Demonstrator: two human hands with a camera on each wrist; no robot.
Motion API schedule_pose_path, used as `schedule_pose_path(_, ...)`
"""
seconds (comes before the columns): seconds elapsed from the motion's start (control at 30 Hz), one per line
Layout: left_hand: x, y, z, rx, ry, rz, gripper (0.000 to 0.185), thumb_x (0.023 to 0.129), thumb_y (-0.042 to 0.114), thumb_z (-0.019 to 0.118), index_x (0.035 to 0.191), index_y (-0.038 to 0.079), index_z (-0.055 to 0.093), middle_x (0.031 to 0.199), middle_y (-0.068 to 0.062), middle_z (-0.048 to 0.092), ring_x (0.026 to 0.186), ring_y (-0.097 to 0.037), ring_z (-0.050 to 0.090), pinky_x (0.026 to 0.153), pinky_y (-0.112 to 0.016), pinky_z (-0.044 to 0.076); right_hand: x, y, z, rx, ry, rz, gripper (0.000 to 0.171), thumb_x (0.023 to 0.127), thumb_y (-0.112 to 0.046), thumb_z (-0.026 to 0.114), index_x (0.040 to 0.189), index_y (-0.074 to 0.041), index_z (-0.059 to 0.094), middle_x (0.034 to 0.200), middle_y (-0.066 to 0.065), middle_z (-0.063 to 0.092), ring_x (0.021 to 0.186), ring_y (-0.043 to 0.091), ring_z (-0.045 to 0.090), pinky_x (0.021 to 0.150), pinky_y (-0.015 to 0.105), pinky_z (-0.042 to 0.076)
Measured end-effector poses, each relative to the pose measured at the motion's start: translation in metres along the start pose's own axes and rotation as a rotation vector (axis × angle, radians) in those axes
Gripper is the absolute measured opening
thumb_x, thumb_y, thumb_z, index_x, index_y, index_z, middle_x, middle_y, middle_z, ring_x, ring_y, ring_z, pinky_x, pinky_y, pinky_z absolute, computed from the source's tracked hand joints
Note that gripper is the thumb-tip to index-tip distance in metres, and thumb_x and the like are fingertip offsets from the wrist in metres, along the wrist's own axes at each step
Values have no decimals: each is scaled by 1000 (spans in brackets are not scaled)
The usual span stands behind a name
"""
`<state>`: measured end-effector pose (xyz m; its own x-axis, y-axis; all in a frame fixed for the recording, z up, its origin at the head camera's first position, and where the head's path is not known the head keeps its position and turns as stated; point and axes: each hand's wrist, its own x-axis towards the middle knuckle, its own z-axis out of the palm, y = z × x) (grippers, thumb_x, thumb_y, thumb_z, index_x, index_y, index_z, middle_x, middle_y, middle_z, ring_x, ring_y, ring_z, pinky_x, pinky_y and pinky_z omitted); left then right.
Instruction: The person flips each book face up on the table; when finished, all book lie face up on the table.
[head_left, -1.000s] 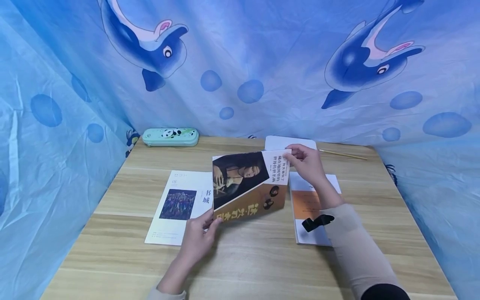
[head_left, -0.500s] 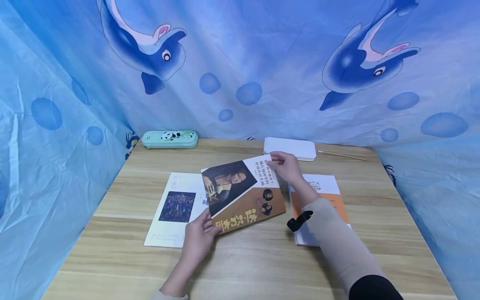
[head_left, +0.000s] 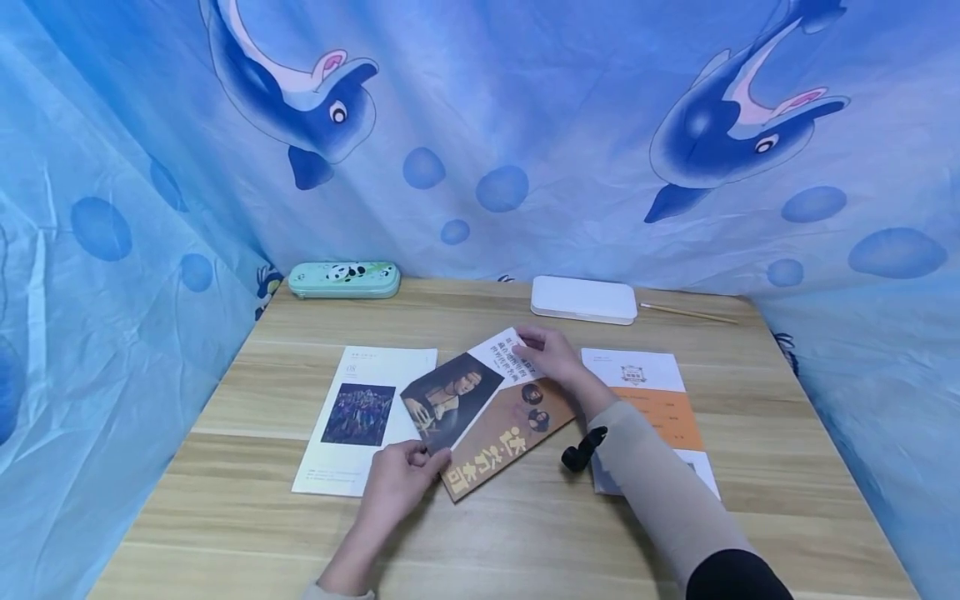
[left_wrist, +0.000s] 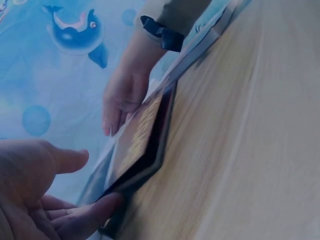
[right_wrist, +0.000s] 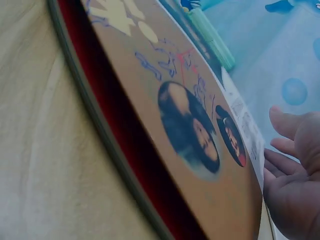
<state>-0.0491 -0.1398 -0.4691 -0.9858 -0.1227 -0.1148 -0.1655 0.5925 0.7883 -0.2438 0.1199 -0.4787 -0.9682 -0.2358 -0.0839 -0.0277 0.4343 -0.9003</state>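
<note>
Head view: I record a brown-and-white paperback (head_left: 483, 417) slanted at the centre of the worktop (head_left: 525, 550); left hand (head_left: 397, 475) and right hand (head_left: 553, 357) touch its edges, thumbs apart from fingers.

Brown illustrated book (head_left: 491, 408) — slightly gaping, aslant — midway across the table (head_left: 525, 550).

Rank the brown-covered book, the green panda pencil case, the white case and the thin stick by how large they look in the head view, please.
1. Brown-covered book, clearly largest
2. Green panda pencil case and white case: too alike to rank
3. Thin stick
</note>
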Motion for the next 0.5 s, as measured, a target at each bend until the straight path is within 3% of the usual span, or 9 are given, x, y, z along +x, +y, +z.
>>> schedule_pose_path(0.1, 2, -1, 0, -8, 18, 17, 28, 90, 33, 77, 85, 5, 74, 59, 6, 64, 49, -9, 53, 53, -24, 45, -3, 3, -1, -41, -11, -26, 50, 98, -21, 68, 144, -6, 55, 142, 14, 59, 132, 29, 55, 113, 43, 42)
schedule_pose_path(0.23, 7, -2, -2, -76, 104, 77, 31, 89, 27, 79, 104, -1, 75, 70, 3, 70, 51, -9, 59, 51, -24, 52, -10, 5, -4, -71, 7, -48, 50, 97, -21, 70, 143, -4, 56, 140, 14, 61, 129, 28, 58, 111, 43, 44)
schedule_pose_path(0.33, 14, -3, -4, -92, 162, 147, 26, 89, 21, 80, 103, -1, 76, 73, 0, 72, 55, -10, 62, 52, -23, 55, -17, 5, -9, -125, 21, -83, 53, 95, -21, 73, 141, -2, 56, 138, 17, 61, 125, 30, 60, 107, 44, 48)
schedule_pose_path(0.5, 33, -6, -9, -63, 191, 204, 25, 89, 16, 79, 106, -2, 75, 86, -7, 75, 75, -17, 71, 68, -25, 61, -35, 5, -21, -270, 9, -131, 60, 90, -20, 78, 142, 0, 55, 139, 20, 58, 123, 36, 60, 102, 48, 52)
